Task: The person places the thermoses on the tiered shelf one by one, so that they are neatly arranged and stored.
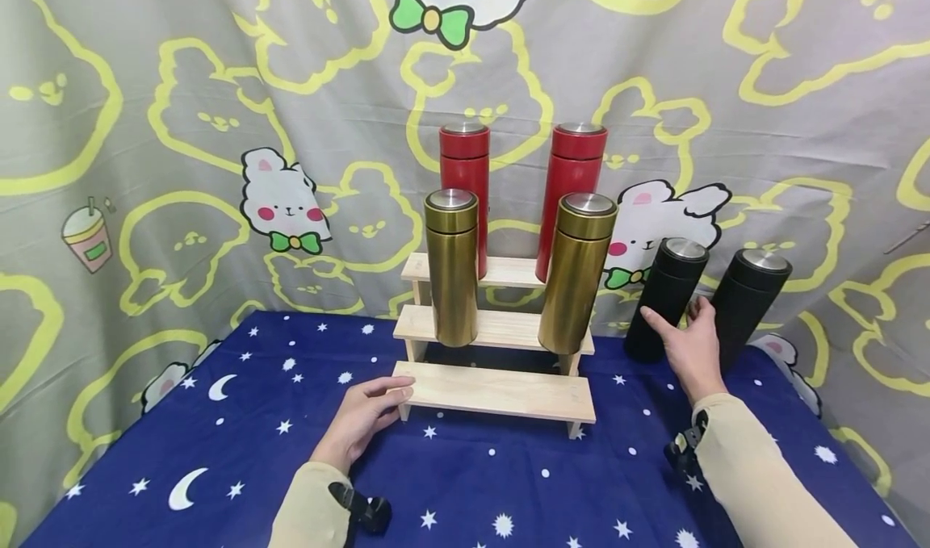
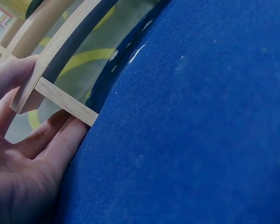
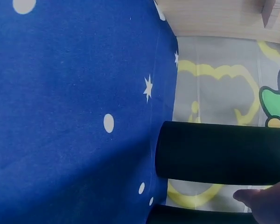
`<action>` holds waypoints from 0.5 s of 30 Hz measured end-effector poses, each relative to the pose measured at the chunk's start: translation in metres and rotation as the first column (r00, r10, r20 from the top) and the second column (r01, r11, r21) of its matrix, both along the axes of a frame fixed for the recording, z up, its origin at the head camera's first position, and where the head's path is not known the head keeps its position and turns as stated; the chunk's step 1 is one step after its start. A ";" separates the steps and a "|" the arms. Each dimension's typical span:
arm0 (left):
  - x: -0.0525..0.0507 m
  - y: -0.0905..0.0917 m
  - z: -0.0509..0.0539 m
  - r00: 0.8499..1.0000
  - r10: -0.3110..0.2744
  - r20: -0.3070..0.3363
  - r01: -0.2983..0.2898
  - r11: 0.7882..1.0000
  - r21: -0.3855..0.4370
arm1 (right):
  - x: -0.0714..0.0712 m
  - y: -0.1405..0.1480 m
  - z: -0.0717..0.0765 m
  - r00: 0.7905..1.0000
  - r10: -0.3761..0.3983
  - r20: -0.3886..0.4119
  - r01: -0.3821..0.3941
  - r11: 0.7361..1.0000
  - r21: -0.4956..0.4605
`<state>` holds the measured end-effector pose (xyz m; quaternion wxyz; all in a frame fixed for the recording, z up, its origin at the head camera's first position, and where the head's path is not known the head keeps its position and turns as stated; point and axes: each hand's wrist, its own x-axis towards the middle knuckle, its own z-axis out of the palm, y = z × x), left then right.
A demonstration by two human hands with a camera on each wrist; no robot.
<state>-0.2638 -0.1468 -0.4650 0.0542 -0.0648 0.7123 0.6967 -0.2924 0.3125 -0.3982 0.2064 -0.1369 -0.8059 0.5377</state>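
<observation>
A three-step wooden stand [image 1: 494, 390] carries two gold bottles [image 1: 454, 278] on its middle step and two red bottles [image 1: 570, 178] on the top one. My left hand [image 1: 361, 417] pinches the left end of the lowest step; in the left wrist view, the fingers [image 2: 60, 135] lie below the board [image 2: 53, 49]. To the stand's right, two black bottles stand side by side. Around the left black bottle [image 1: 657, 310] is my right hand [image 1: 689, 349], its thumb across the front and fingers between both bottles. The right wrist view shows the left black bottle's lower part [image 3: 219, 151].
The other black bottle [image 1: 751, 294] stands just right of my right hand. A dark blue cloth [image 1: 291, 467] with stars and moons covers the table. Behind it hangs a grey curtain [image 1: 196, 128] with yellow outlines, close to the black bottles.
</observation>
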 end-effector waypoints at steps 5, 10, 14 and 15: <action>-0.001 -0.001 0.001 1.000 -0.002 -0.007 0.002 1.000 -0.002 | -0.006 -0.004 -0.001 1.000 0.014 -0.005 -0.014 0.999 0.030; -0.002 -0.001 0.002 1.000 0.001 -0.006 -0.001 1.000 -0.004 | -0.011 -0.006 -0.005 0.999 -0.032 -0.009 0.032 0.997 0.068; -0.002 -0.001 0.001 1.000 -0.001 -0.001 0.001 1.000 -0.001 | -0.014 -0.007 -0.012 0.997 -0.068 -0.041 0.071 0.993 0.095; -0.002 -0.001 0.001 1.000 -0.002 -0.001 0.002 1.000 -0.002 | -0.014 -0.007 -0.014 0.996 -0.076 -0.047 0.080 0.992 0.101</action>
